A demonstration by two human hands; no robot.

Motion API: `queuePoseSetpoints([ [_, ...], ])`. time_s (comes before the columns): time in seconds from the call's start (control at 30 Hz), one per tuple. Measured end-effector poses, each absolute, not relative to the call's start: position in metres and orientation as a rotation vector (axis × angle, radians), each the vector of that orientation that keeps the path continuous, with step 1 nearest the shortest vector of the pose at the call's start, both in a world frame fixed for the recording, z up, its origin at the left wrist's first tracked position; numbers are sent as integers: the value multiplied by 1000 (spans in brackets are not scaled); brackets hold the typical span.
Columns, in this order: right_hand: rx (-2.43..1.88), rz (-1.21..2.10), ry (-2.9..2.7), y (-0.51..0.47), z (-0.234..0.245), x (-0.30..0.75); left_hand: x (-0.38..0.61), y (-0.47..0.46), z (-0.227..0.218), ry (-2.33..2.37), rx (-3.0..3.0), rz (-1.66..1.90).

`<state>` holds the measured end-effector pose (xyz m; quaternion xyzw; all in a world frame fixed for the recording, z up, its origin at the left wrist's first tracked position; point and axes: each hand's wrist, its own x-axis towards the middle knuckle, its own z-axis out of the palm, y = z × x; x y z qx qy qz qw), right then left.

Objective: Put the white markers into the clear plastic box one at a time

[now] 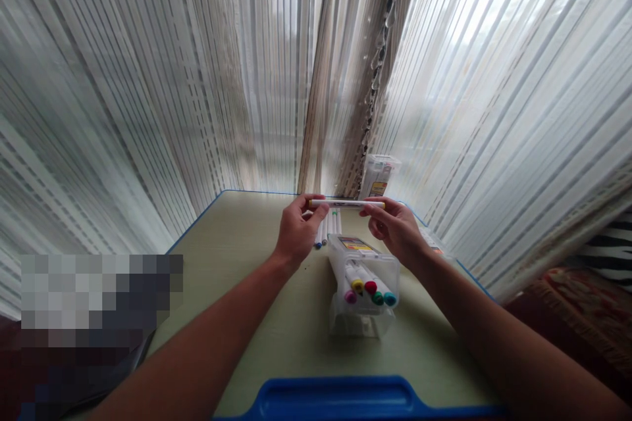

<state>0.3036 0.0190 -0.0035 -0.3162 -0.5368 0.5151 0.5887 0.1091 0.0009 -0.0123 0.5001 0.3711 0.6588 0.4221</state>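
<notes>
A white marker (346, 204) with a yellow end is held level above the table, one end in each hand. My left hand (297, 231) pinches its left end and my right hand (395, 229) pinches its right end. Just below them lies a clear plastic marker case (366, 270) on its side, with several coloured marker caps showing at its near opening. A few loose white markers (330, 229) lie on the table behind the case, partly hidden by my left hand.
The pale green table (257, 289) has a blue rim (340, 398) at the near edge. A second clear marker box (379, 176) stands at the far edge against striped sheer curtains. A zebra-patterned cushion (609, 243) lies to the right.
</notes>
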Motion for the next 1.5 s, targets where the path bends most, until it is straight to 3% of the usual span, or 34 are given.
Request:
queuePoseSetpoints([
  [0.6, -706, 1368, -1111, 13, 9, 306, 112, -5, -4, 814, 1096, 1686],
  [1.03, -718, 1146, -1289, 16, -1, 303, 109, -1, -11, 937, 1229, 1657],
  [1.5, -739, 1174, -1257, 12, 3, 301, 112, -3, -6, 858, 1098, 1688],
])
